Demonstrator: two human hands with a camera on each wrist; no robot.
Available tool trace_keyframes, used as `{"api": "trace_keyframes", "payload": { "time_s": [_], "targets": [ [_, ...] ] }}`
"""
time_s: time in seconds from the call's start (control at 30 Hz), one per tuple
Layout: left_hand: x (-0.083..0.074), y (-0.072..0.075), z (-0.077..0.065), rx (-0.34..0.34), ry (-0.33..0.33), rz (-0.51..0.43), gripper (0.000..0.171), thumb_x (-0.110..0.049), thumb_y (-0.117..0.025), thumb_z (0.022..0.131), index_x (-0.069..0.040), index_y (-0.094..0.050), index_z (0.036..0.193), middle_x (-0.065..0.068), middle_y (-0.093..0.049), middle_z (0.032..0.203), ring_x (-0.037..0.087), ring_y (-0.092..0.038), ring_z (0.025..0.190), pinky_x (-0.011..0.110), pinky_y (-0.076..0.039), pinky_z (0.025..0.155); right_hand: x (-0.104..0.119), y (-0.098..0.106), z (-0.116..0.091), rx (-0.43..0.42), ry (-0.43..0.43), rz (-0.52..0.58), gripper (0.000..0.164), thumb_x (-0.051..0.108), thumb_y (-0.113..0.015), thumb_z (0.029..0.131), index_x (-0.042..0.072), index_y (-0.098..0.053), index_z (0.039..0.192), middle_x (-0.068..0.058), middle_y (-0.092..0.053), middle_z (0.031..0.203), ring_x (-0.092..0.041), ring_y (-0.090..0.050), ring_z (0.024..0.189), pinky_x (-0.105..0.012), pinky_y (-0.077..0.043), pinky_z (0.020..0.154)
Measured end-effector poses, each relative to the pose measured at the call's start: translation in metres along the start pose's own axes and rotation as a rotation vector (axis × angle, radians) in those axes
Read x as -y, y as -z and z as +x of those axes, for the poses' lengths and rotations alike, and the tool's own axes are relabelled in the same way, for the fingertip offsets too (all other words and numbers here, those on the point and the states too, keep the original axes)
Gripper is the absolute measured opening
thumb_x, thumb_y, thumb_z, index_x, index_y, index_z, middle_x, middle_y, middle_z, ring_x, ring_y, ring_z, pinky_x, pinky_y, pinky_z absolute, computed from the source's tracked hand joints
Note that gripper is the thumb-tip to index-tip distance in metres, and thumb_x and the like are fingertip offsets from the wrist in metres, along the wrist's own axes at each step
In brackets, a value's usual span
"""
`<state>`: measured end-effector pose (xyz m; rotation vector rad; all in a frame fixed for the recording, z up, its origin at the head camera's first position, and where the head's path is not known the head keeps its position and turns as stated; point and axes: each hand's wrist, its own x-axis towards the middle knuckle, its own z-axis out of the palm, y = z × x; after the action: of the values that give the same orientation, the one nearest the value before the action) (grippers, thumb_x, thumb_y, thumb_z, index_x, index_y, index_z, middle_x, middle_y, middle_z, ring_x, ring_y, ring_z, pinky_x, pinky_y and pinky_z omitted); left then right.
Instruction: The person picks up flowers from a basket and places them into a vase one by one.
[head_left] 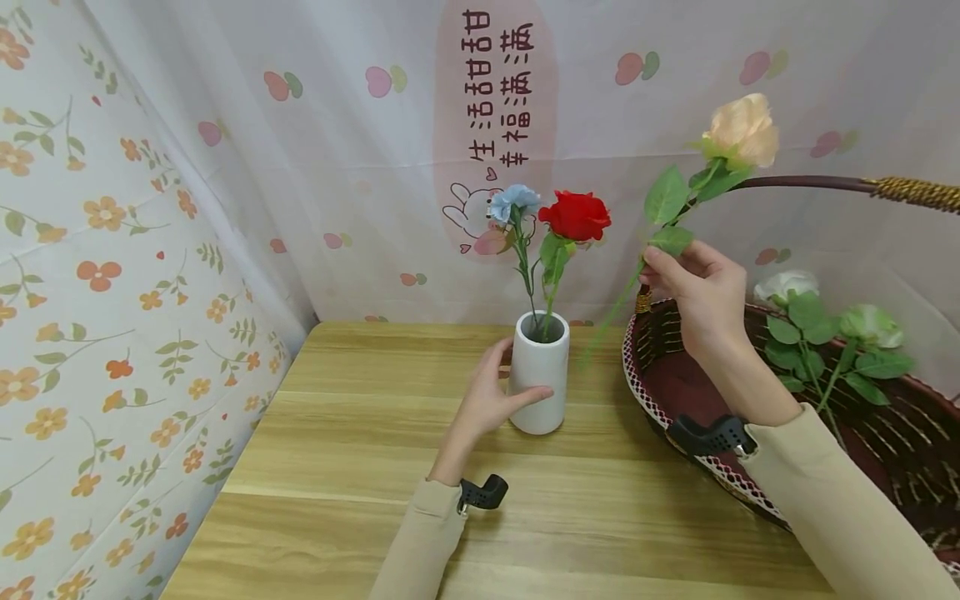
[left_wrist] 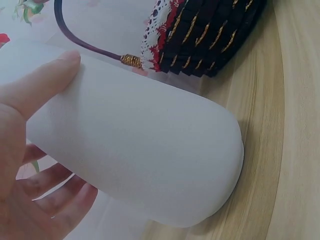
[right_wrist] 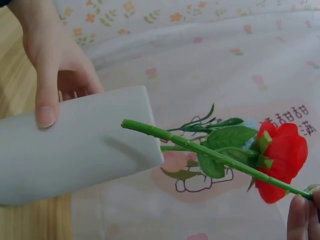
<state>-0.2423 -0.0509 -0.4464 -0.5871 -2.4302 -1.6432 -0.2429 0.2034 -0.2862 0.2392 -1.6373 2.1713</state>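
A white vase [head_left: 542, 387] stands upright on the wooden table, holding a red rose [head_left: 576, 217] and a light blue flower [head_left: 514, 202]. My left hand [head_left: 491, 392] grips the vase from its left side, thumb across the front and fingers round the back. To the right of the vase, my right hand [head_left: 705, 287] pinches the stem of a peach rose [head_left: 742, 132] with its bloom up. In the right wrist view the lower end of the green stem [right_wrist: 200, 149] passes in front of the vase's mouth, outside it.
At the right is a dark woven basket [head_left: 633, 375] with a lace rim and an arched handle [head_left: 810, 182]. Inside it lie a white flower [head_left: 786, 286] and a pale green one [head_left: 872, 325]. Patterned cloth [head_left: 360, 167] hangs behind the table [head_left: 337, 467] and at the left.
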Motion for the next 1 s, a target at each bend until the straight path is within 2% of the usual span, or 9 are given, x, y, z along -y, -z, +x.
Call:
{"api": "trace_keyframes", "payload": {
  "time_s": [0.2, 0.4, 0.53, 0.77, 1.0],
  "targets": [
    [-0.001, 0.0, -0.001, -0.007, 0.011, -0.016, 0.087, -0.037, -0.09, 0.076, -0.014, -0.045, 0.147, 0.005, -0.053, 0.133, 0.02, -0.052, 0.119, 0.046, -0.051, 0.099, -0.002, -0.006, 0.004, -0.036, 0.021, -0.012, 0.016, 0.008, -0.081, 0.086, 0.0, -0.074, 0.098, -0.005, -0.073, 0.076, -0.015, -0.069, 0.064, -0.022, -0.055, 0.057],
    [-0.002, -0.001, -0.002, -0.014, 0.012, -0.004, 0.087, -0.037, -0.091, 0.075, -0.014, -0.046, 0.146, 0.004, -0.053, 0.131, 0.019, -0.051, 0.117, 0.045, -0.051, 0.098, -0.006, -0.012, 0.006, -0.07, 0.047, 0.012, 0.022, 0.006, -0.082, 0.085, -0.001, -0.074, 0.105, -0.006, -0.073, 0.082, -0.015, -0.068, 0.067, -0.024, -0.06, 0.067],
    [-0.003, -0.001, -0.002, -0.013, 0.004, 0.007, 0.086, -0.037, -0.091, 0.075, -0.014, -0.046, 0.145, 0.004, -0.054, 0.131, 0.019, -0.052, 0.117, 0.044, -0.051, 0.097, -0.008, -0.014, 0.007, -0.079, 0.055, -0.001, 0.023, 0.007, -0.081, 0.085, -0.001, -0.074, 0.105, -0.006, -0.073, 0.084, -0.015, -0.069, 0.068, -0.025, -0.06, 0.069],
    [-0.003, -0.001, -0.002, -0.014, 0.002, 0.003, 0.086, -0.035, -0.092, 0.074, -0.014, -0.047, 0.144, 0.004, -0.054, 0.129, 0.019, -0.052, 0.115, 0.045, -0.052, 0.096, -0.004, -0.015, 0.009, -0.095, 0.056, -0.056, 0.021, 0.013, -0.082, 0.086, 0.003, -0.075, 0.103, -0.004, -0.072, 0.077, -0.013, -0.069, 0.064, -0.019, -0.048, 0.05],
    [-0.002, -0.002, -0.001, -0.012, 0.005, 0.013, 0.086, -0.037, -0.092, 0.074, -0.015, -0.047, 0.144, 0.003, -0.054, 0.129, 0.018, -0.052, 0.115, 0.042, -0.052, 0.096, 0.0, -0.019, 0.012, -0.083, 0.053, -0.034, 0.023, 0.013, -0.083, 0.085, 0.002, -0.075, 0.103, -0.004, -0.073, 0.08, -0.014, -0.07, 0.065, -0.019, -0.041, 0.043]
  ]
}}
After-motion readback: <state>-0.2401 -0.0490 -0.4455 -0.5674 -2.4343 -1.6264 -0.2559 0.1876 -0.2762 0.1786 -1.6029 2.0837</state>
